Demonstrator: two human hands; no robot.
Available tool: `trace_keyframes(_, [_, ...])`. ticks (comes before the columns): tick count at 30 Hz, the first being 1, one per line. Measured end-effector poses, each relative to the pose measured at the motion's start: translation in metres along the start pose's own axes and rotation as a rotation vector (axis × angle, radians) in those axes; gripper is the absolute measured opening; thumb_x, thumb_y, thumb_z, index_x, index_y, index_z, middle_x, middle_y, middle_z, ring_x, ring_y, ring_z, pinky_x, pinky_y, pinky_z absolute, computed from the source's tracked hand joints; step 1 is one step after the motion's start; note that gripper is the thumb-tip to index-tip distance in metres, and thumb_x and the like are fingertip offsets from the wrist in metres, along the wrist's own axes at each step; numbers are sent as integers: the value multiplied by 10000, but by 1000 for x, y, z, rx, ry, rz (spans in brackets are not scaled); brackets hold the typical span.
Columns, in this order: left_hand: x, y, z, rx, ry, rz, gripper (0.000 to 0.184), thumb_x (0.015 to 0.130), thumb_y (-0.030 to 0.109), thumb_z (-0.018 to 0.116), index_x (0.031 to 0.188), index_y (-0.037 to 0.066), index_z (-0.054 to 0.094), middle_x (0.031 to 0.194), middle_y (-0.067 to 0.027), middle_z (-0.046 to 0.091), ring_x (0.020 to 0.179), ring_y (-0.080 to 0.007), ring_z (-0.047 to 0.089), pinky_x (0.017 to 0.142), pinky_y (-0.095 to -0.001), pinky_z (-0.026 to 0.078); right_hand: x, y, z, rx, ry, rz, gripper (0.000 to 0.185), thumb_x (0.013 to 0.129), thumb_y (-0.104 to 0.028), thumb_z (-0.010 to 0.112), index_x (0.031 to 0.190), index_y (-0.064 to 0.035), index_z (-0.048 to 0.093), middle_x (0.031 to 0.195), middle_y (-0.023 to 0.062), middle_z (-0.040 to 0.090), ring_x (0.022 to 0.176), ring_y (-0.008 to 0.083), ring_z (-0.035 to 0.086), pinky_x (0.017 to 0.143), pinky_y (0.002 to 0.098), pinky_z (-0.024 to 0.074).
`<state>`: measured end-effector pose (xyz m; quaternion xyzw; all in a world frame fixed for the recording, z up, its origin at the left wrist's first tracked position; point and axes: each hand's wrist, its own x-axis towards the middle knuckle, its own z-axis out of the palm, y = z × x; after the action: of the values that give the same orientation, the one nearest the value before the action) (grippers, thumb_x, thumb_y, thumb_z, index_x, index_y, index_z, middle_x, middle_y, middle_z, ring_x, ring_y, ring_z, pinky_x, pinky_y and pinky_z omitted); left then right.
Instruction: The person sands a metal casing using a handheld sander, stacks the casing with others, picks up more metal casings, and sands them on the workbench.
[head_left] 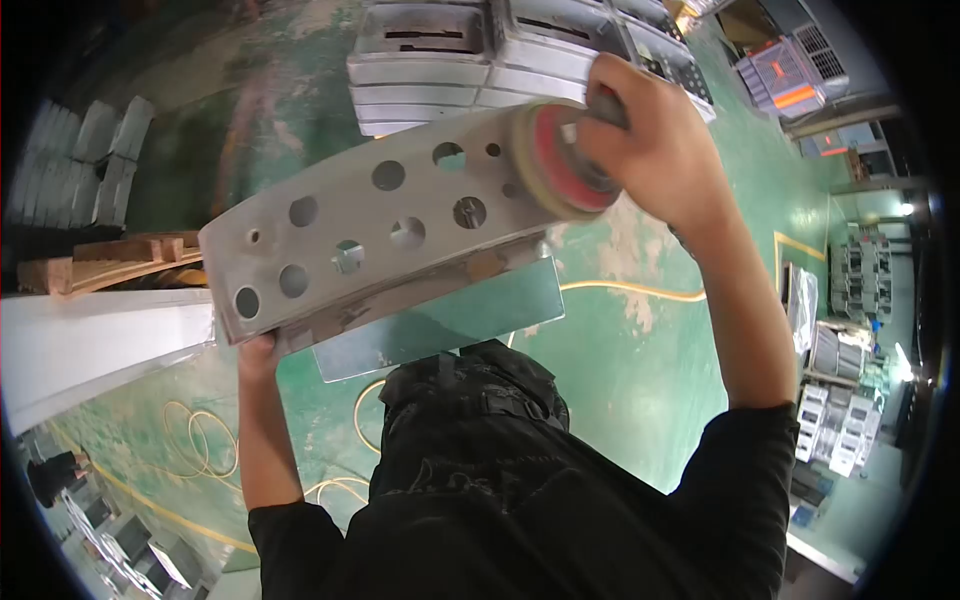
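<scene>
A long grey metal box (330,225) with several round holes in its face is held tilted in front of my body. My left hand (259,347) grips its lower left corner; most of the fingers are hidden behind the metal. My right hand (655,135) is wrapped round the body of a sander (568,160) with a round red and yellowish pad. The pad lies against the right end of the holed face and looks blurred. Below the box is a flat, smooth panel (450,318), partly covered by it.
Stacked grey metal boxes (420,75) stand ahead. At left are a wooden pallet (110,262) and a white surface (110,345). A yellow hose (635,289) runs across the green floor (620,370), with loops at lower left. More parts (840,425) stand on the far right.
</scene>
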<state>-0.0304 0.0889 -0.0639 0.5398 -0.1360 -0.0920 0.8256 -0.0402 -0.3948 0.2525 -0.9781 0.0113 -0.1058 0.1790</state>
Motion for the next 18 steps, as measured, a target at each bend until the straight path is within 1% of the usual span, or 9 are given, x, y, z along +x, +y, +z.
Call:
trace_keyframes(1, [-3,-8,-28,21,6,-30,1039,711,560,857,1495,53,400,1483,-74,481,1374,-263,456,1138,-468,376,-2,-5,4,-68,51,-68,315,767,-292,664,856,7,622,661,193,614,673,371,635,655,434,515])
trace_keyframes(2, [-5,-12,-35,260,-13,-5,961,776,602,781,1458,25,429,1455,-77,497,1343,-249,475,1108,-445,396,-3,-9,8,-136,98,-141,327,761,-302,673,858,7,632,663,197,628,683,392,645,664,445,528])
trace_keyframes(3, [-7,-15,-42,498,-26,24,905,841,645,706,1422,-4,458,1427,-80,514,1311,-234,494,1079,-421,415,-4,-14,11,-160,83,-135,304,753,-280,665,872,-4,617,702,200,627,698,399,632,664,457,515])
trace_keyframes(5, [-10,-17,-40,149,56,-63,999,781,726,704,1419,-4,463,1442,-78,497,1328,-223,474,1096,-416,396,-7,-25,12,-201,62,-117,269,739,-234,649,900,-26,588,780,205,626,728,412,604,662,482,488])
trace_keyframes(6, [-5,-15,-49,253,-63,-35,1040,786,713,708,1527,73,357,1515,-81,446,1388,-258,440,1140,-468,377,-7,-33,9,-210,71,-231,275,729,-236,655,897,-27,599,790,215,631,764,414,629,687,490,500])
trace_keyframes(9, [-4,-20,-51,252,-30,-5,1022,794,697,712,1515,60,366,1500,-84,456,1372,-252,449,1129,-457,385,-2,-37,14,-203,60,-246,278,745,-243,653,880,-12,576,759,203,606,732,388,609,662,464,495])
trace_keyframes(12, [2,-18,-36,255,7,12,1004,802,681,717,1502,47,375,1485,-87,465,1357,-246,458,1119,-446,393,19,-45,4,-234,-82,-116,347,783,-297,614,870,33,677,739,274,671,749,454,680,703,511,553])
trace_keyframes(15, [1,-14,-27,280,25,19,986,810,665,721,1489,35,384,1470,-90,474,1342,-240,467,1108,-435,401,35,-37,13,-251,-24,-174,362,780,-312,615,854,37,677,763,282,673,743,447,679,708,504,555])
trace_keyframes(18, [12,8,8,335,-12,84,941,828,619,739,1463,10,405,1435,-95,500,1307,-226,488,1086,-410,415,44,-23,19,-179,49,-193,339,774,-290,605,810,37,685,742,279,670,731,446,679,690,499,560])
